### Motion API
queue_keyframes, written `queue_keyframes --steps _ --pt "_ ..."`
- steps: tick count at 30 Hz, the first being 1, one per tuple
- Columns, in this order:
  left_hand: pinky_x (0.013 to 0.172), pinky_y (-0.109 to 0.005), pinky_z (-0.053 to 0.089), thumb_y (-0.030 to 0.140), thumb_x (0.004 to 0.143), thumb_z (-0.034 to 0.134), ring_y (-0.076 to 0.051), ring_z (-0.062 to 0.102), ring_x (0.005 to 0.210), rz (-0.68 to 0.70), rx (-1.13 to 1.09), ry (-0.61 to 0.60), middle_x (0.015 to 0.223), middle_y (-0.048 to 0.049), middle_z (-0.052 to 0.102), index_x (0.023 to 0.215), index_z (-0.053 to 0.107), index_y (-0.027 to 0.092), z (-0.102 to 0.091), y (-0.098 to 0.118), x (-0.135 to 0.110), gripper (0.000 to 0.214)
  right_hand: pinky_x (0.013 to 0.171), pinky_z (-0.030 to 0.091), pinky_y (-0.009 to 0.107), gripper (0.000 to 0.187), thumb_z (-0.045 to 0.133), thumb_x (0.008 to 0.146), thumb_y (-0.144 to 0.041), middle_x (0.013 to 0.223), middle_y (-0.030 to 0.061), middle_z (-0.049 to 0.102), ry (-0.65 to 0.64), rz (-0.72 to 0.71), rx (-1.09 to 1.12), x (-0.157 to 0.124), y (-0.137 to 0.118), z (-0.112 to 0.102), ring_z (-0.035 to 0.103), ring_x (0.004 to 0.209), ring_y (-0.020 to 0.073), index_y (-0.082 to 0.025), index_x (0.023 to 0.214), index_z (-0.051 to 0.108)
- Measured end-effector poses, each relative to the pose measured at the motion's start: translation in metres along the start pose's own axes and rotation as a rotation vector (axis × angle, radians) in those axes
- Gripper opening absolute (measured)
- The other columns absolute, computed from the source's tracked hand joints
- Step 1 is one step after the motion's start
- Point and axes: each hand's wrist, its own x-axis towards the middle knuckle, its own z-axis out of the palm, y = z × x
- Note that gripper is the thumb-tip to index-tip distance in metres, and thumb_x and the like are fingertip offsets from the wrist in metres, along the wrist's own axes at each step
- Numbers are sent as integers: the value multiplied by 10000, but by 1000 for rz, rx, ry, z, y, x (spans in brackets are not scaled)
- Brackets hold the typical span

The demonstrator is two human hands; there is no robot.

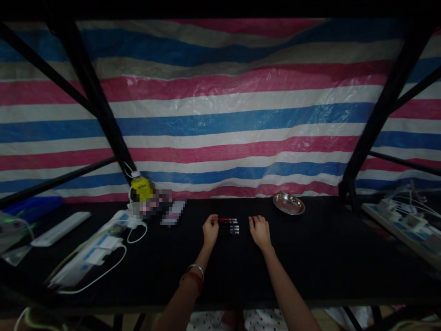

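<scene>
A red pen [227, 219] with a silvery right end lies crosswise on the black table. Several dark pens [230, 230] with similar shiny ends lie in a row just below it. My left hand [210, 228] is at the left ends of the pens, its thumb and fingers bent together on the red pen's end. To the right of the row, a short gap away, my right hand [260, 231] rests palm down on the table with its fingers stretched out and nothing in it.
A round metal dish [289, 204] stands at the back right. Left are a yellow bottle [141, 187], a blurred-out flat item [174, 213] and a power strip [89, 255] with white cables. Another power strip [409, 225] lies far right. Black frame posts [374, 115] flank the striped sheet.
</scene>
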Motion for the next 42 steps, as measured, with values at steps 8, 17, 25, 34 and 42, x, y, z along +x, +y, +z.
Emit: queue_keyframes --steps 8,17,25,34,42 --pt "712 -298 489 138 707 468 -175 633 736 -9 0 10 748 -36 660 802 617 172 -2 2 -1 180 834 344 301 413 264 930 -348 997 101 610 -28 15 3 2 2 0 524 962 203 -166 969 634" --pt "718 -301 485 116 695 453 -176 634 736 -11 -19 28 740 -40 660 794 616 171 -1 0 -1 198 835 349 289 384 287 922 -325 994 91 613 -20 3 10 1 4 1 530 953 199 -170 979 634" --pt "708 -299 493 188 719 468 -172 632 730 -22 -99 71 742 -37 653 821 618 166 -4 -9 0 182 837 382 292 353 332 894 -317 1001 91 625 8 41 120 6 15 11 549 972 202 -180 972 648" --pt "627 -299 476 414 742 481 -168 587 634 -48 -137 121 711 -45 620 837 614 143 -8 -7 1 316 839 420 306 314 374 829 -287 908 86 638 69 96 459 12 32 25 571 911 209 -179 828 669" --pt "564 -266 411 343 735 460 -155 526 586 -72 -97 108 602 -5 527 822 597 147 -4 -5 3 254 935 352 293 355 422 820 -384 1034 106 593 126 104 469 7 28 22 505 1032 225 -150 966 646"
